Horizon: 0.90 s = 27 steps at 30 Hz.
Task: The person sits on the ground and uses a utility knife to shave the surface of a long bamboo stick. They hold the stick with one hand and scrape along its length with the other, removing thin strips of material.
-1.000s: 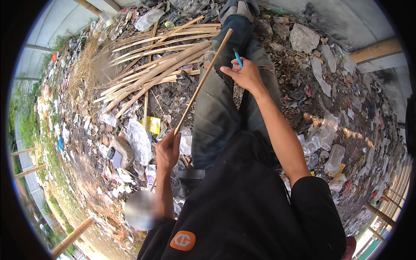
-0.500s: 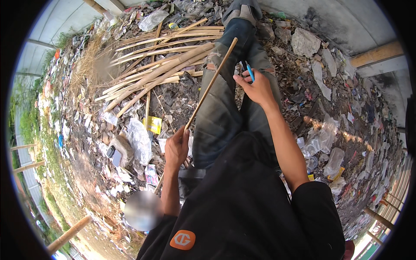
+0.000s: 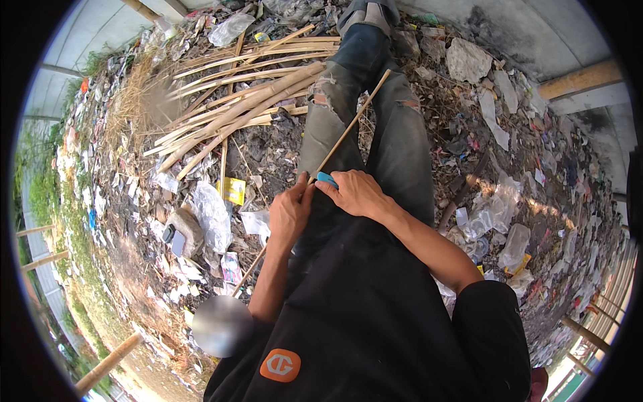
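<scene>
A long thin bamboo strip (image 3: 353, 125) slants across my legs, its far end over the right knee and its lower part running past my left forearm to the ground. My left hand (image 3: 289, 211) is closed around it over my lap. Right beside it, my right hand (image 3: 358, 192) is closed on a small blue-handled knife (image 3: 327, 179), which is against the strip next to the left fingertips. The knife's blade is hidden by the fingers and strip.
Split bamboo strips (image 3: 248, 107) lie piled beyond my left leg. Litter covers the ground, including a clear plastic bag (image 3: 212, 218) and a yellow packet (image 3: 233, 191). At the left a stone (image 3: 186, 231) carries a small dark device. Concrete chunks (image 3: 469, 61) lie by the far wall.
My right hand has come down and left with the knife, from above the right leg to the strip. My left hand has moved up and right, shifting the strip's far end rightward.
</scene>
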{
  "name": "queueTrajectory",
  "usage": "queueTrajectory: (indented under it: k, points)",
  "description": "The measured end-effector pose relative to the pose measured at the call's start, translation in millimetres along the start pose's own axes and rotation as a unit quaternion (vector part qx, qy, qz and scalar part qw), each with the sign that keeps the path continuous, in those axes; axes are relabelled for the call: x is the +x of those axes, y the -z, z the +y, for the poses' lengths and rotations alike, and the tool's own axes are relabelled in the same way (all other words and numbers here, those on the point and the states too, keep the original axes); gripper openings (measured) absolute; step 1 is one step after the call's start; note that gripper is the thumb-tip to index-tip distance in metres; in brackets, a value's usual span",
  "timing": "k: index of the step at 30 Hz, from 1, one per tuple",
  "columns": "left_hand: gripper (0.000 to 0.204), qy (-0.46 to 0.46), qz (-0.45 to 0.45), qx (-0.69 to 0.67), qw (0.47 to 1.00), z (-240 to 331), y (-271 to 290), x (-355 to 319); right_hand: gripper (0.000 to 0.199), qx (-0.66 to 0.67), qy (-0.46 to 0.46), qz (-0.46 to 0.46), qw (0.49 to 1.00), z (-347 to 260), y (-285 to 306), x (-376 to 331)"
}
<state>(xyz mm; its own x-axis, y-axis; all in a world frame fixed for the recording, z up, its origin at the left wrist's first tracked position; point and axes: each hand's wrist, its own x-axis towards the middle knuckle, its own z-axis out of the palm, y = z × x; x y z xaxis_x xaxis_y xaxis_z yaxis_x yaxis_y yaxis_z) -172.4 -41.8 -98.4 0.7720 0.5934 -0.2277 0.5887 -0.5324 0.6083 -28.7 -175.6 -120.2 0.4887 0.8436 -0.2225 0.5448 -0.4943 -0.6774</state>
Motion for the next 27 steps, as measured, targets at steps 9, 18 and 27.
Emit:
queueTrajectory:
  k: [9,18,27]
  points:
    - [0.034,-0.052,-0.004,0.067,0.996,-42.4,36.3,-51.0,0.073,0.043,-0.15,0.065,0.986,52.6,13.0,19.1]
    - [0.033,-0.05,0.066,-0.052,0.995,-119.0,104.2,-126.7,0.063,0.218,-0.101,0.264,0.934,102.7,107.5,35.7]
    - [0.041,-0.186,0.166,-0.064,0.966,-29.5,37.8,-47.7,0.031,0.506,0.039,0.197,0.839,-19.2,114.7,35.0]
